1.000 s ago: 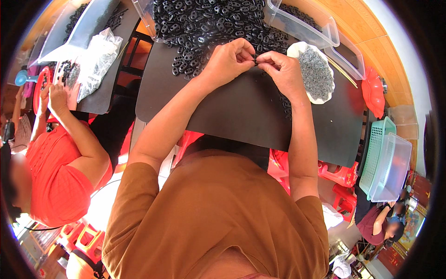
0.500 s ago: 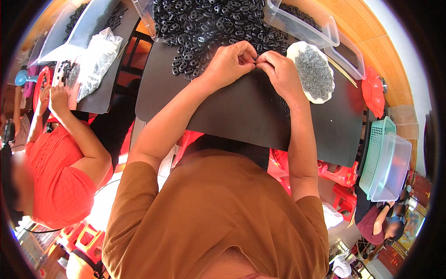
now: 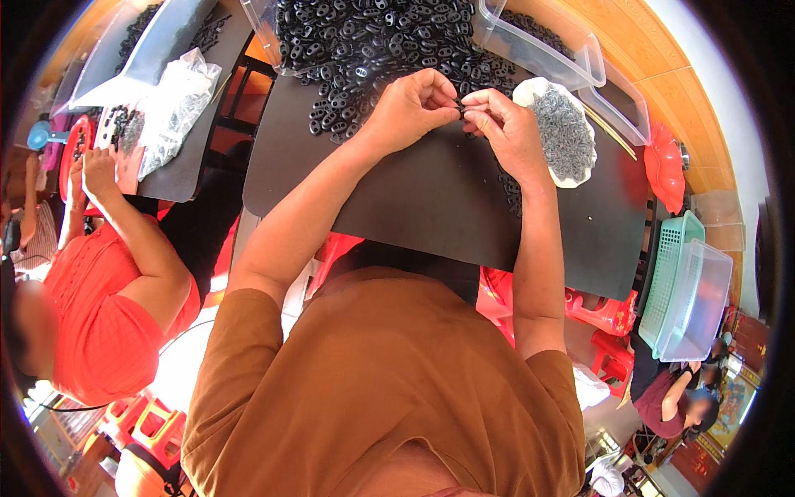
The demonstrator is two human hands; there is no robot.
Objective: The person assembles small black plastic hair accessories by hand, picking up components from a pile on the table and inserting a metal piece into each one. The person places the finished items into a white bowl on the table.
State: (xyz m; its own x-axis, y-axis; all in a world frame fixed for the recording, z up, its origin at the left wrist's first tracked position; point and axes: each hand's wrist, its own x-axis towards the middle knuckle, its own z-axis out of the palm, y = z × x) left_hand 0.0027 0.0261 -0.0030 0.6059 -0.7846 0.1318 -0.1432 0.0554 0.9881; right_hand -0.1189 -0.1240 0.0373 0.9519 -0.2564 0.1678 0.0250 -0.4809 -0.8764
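Above the far half of the dark table (image 3: pixel 397 195), my left hand (image 3: pixel 410 108) and my right hand (image 3: pixel 509 128) meet at their fingertips. Both pinch a small black piece (image 3: pixel 461 106), mostly covered by the fingers. Just beyond my left hand spreads a big heap of black oval plastic pieces with two holes each (image 3: pixel 364 50). A white scalloped bowl (image 3: pixel 570 179) full of tiny grey spring-like parts (image 3: pixel 563 128) stands right of my right hand. Beside my right wrist lie several small black parts (image 3: pixel 508 192), partly hidden by it.
Clear plastic bins (image 3: pixel 584 58) stand at the far right, near a thin stick (image 3: pixel 611 132) and a red dish (image 3: pixel 664 166). Green and clear baskets (image 3: pixel 672 273) sit beyond the table's right edge. At left, a person in red (image 3: pixel 116 290) works at another table with a plastic bag (image 3: pixel 176 112).
Both hands have shifted slightly to the right, still fingertip to fingertip. My right hand has turned a little, and more of the small black parts by its wrist shows.
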